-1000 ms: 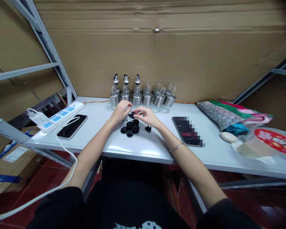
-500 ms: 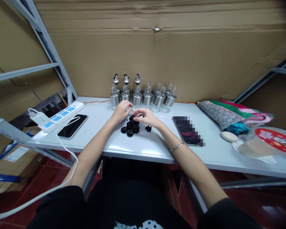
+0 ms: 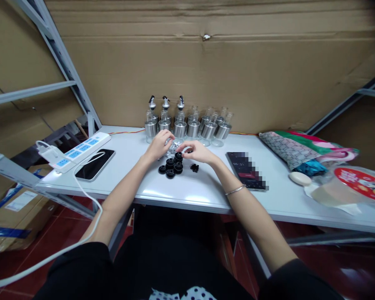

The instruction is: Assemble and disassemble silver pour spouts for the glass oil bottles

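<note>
My left hand [image 3: 159, 144] rests curled on the white table [image 3: 187, 189] with a small shiny metal part [image 3: 173, 146] at its fingertips. My right hand [image 3: 197, 151] pinches a black cap [image 3: 178, 156] at the top of a cluster of black caps [image 3: 171, 167]. A few tiny black pieces [image 3: 193, 168] lie just right of that cluster. Behind both hands stands a row of glass bottles with steel sleeves [image 3: 187, 125]; three on the left carry pour spouts [image 3: 165, 102].
A power strip [image 3: 76, 152] and a dark phone [image 3: 95, 165] lie at the left, with a white cable [image 3: 81, 196] running off the edge. Another phone [image 3: 246, 171] lies right of my hands. Fabric bags [image 3: 296, 152], a soap bar [image 3: 299, 179] and packaging [image 3: 356, 187] fill the right end.
My right hand has drawn slightly back and right, its fingers now closed on a black cap at the top of the pile. My left hand has barely shifted.
</note>
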The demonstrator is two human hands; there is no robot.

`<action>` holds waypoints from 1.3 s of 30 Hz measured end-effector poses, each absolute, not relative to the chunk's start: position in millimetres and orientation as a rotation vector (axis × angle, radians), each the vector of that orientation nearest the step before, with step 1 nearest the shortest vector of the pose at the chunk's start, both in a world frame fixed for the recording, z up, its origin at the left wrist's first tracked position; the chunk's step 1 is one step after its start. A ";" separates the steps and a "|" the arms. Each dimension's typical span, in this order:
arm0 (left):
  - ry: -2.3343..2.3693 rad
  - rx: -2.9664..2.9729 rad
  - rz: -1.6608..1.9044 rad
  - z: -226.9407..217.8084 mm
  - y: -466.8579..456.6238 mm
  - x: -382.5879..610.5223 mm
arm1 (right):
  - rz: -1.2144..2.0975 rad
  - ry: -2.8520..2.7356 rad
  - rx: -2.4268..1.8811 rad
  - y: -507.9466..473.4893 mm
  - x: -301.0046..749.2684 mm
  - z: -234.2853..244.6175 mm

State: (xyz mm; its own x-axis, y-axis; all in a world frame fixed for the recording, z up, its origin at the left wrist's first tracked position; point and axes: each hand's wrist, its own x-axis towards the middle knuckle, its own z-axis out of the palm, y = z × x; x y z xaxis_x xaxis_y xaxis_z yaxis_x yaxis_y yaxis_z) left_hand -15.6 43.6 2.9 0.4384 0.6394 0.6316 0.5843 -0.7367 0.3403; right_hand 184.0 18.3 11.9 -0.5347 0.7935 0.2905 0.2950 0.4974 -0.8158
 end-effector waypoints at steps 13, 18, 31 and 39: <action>1.074 2.629 1.213 1.8 45.1 -15.6 | 1.029 -2.026 -0.889 17.2 182.0 10.8; 1.044 2.639 1.243 0.4 46.5 -16.5 | 0.961 -1.967 -0.909 17.6 183.3 13.3; 1.050 2.641 1.225 -1.6 46.8 -15.3 | 1.006 -2.017 -0.908 21.1 176.7 5.3; 1.018 2.622 1.247 -1.1 46.1 -17.2 | 1.001 -1.926 -0.918 24.4 180.0 4.2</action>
